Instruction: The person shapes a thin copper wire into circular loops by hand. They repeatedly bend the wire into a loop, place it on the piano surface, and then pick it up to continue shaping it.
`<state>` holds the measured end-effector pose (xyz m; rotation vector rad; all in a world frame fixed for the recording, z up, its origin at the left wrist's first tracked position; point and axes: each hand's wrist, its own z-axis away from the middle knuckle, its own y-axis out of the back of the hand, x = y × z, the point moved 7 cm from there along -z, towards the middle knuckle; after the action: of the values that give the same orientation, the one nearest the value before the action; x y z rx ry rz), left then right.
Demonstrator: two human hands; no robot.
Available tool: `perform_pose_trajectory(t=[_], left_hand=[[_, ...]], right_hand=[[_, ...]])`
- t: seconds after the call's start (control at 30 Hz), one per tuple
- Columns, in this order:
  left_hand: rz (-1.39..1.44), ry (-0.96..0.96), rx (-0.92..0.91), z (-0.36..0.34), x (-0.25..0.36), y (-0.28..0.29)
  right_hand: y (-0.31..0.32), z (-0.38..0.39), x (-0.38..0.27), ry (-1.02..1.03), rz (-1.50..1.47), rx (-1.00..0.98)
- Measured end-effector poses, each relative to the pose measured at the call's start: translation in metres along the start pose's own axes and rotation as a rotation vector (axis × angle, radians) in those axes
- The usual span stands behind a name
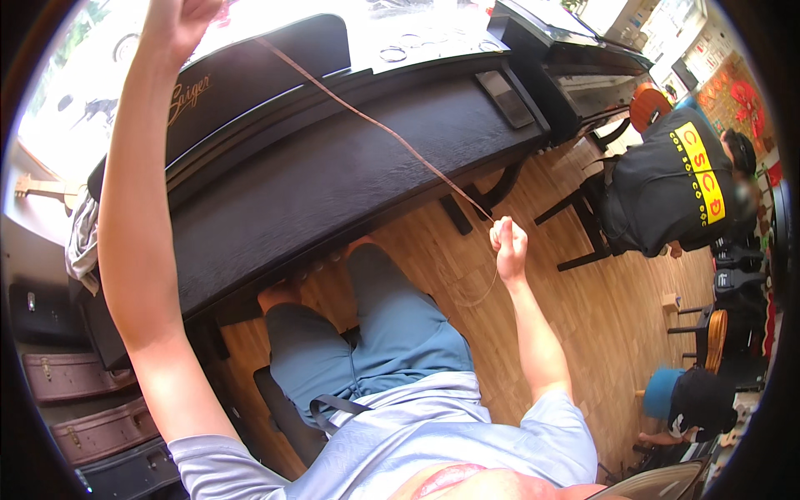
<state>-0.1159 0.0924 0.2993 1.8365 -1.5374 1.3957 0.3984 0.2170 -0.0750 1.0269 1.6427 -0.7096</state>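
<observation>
A thin pinkish-brown cord (382, 127) stretches taut at a slant across the front of a black piano (333, 158). Its lower right end is pinched in my closed right hand (509, 242), over the wooden floor. From that hand a thinner, pale tail (479, 302) hangs in a loose loop. My left hand (182, 29) is raised at the upper left, closed and partly cut off by the frame's top edge. Toward it runs the cord's upper end, which fades in the bright window light, so the grip itself is hard to see.
A dark phone (504, 98) lies on the piano's right end, with several coiled rings (393, 54) behind it. A person in a black jacket (675, 179) sits at the right; another person (700, 404) is lower down. Instrument cases (79, 375) stand at the left.
</observation>
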Motion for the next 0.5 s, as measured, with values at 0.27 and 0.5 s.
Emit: perform_pose_trajectory(t=[0.27,0.5], left_hand=[[0.033,-0.048,-0.081,-0.098,-0.074,-0.044],[-1.152,0.176,-0.321,-0.148,-0.153,-0.092]], right_hand=[[-0.029,0.042,-0.005,-0.003,-0.122,0.106],[0.001,0.043,0.000,0.016,-0.115,0.428]])
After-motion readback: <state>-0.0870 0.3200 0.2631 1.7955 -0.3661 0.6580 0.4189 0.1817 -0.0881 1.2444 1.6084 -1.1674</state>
